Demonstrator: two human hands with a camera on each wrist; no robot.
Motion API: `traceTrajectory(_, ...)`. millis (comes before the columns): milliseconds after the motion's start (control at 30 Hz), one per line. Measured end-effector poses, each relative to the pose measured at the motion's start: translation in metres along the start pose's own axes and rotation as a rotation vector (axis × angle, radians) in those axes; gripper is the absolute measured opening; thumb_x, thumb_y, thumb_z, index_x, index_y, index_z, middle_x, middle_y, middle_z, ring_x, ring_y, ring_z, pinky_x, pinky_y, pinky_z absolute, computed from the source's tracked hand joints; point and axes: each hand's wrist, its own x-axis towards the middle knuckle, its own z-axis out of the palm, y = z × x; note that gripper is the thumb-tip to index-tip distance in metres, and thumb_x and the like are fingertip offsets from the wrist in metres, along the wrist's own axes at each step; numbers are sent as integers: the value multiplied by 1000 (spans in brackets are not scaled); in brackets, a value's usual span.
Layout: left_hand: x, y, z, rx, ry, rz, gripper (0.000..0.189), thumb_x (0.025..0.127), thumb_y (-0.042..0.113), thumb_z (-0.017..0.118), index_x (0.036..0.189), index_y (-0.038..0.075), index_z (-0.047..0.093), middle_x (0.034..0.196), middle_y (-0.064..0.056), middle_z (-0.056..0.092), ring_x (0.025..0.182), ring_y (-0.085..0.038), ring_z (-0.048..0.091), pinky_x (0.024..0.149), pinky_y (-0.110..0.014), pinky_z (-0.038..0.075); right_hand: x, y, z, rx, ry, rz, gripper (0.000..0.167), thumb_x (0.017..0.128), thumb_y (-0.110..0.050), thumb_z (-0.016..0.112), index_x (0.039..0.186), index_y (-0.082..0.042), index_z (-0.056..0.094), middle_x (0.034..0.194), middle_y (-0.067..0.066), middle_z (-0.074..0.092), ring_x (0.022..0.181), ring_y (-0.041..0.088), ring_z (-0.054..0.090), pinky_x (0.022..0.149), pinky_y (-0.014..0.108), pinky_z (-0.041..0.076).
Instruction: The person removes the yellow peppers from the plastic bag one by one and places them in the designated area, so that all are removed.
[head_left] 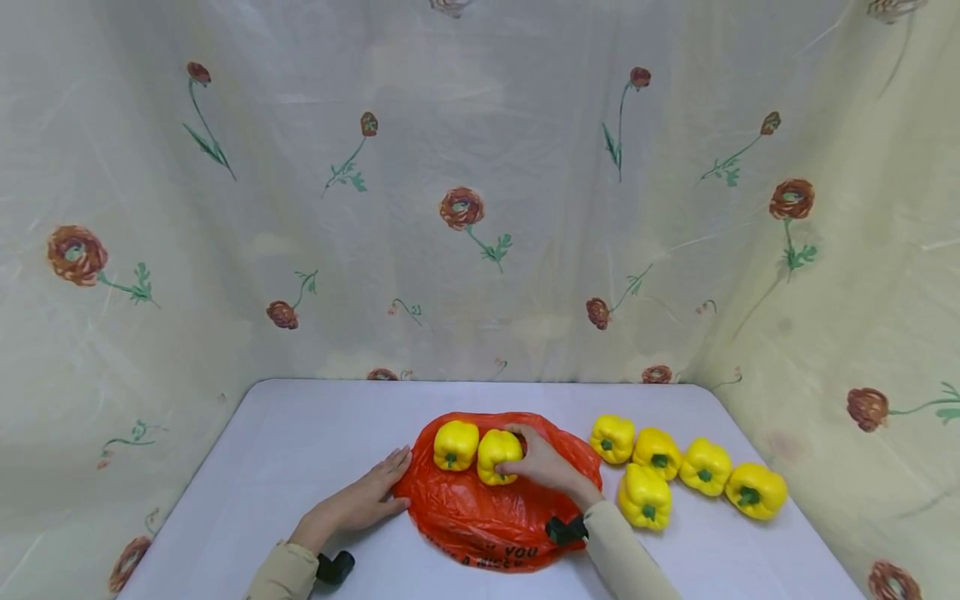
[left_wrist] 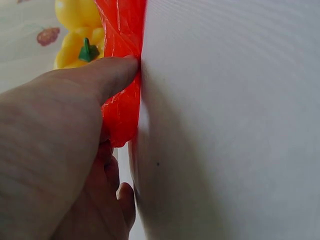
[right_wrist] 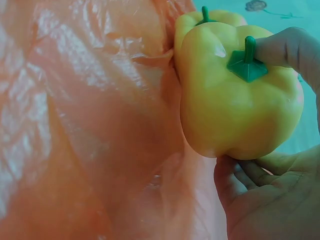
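A red plastic bag point(head_left: 480, 517) with black print lies spread flat on the table. On its far half sit two yellow bell peppers side by side. My right hand point(head_left: 543, 462) grips the right-hand pepper point(head_left: 497, 457), thumb by its green stem and fingers at the far side, as the right wrist view shows. The other pepper point(head_left: 455, 444) stands just left of it, stem toward me. My left hand point(head_left: 367, 496) rests at the bag's left edge with fingers straight; in the left wrist view its thumb point(left_wrist: 117, 72) lies against the red plastic.
Right of the bag, several yellow bell peppers stand in a row, one of them point(head_left: 756, 492) at the right end. Another pepper point(head_left: 645, 497) sits in front of the row, close to the bag. The white table point(head_left: 315, 425) is enclosed by a flowered curtain point(head_left: 540, 250).
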Motion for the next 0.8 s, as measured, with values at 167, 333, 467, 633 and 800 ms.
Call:
traceTrajectory(167,0,1,1,4,1,-7,81,92,53,55,155,15,21,164,-2,12,151,-28,10,118,-55,20,-8,-6,-4,-16,7,-20,84,77,-47,77,144,-16,36,141,7,43,120,25,46,105,52,43)
traceTrajectory(333,0,1,0,8,4,-5,80,92,52,55,155,15,21,164,-2,13,151,-28,11,118,-55,21,-19,-13,-9,-28,21,-32,84,76,-47,78,143,-18,35,140,6,44,119,25,47,103,52,44)
traceTrajectory(467,-1,2,0,16,-1,-5,80,92,53,55,155,15,21,164,-2,12,151,-28,11,119,-54,21,-32,-18,-14,-43,40,-9,86,74,-50,79,143,-24,36,139,3,45,119,25,47,101,51,46)
traceTrajectory(633,-1,2,-1,14,-4,-4,79,93,52,54,154,14,21,164,-2,12,151,-27,11,119,-54,21,-48,-25,-22,-32,68,11,87,73,-45,82,143,-22,37,140,4,46,120,26,47,97,49,49)
traceTrajectory(800,0,2,-1,2,0,-1,79,93,51,55,154,14,22,163,-3,12,151,-28,11,119,-54,21,-65,-23,-30,-39,97,1,82,75,-37,81,143,-22,38,142,4,45,118,25,49,100,51,47)
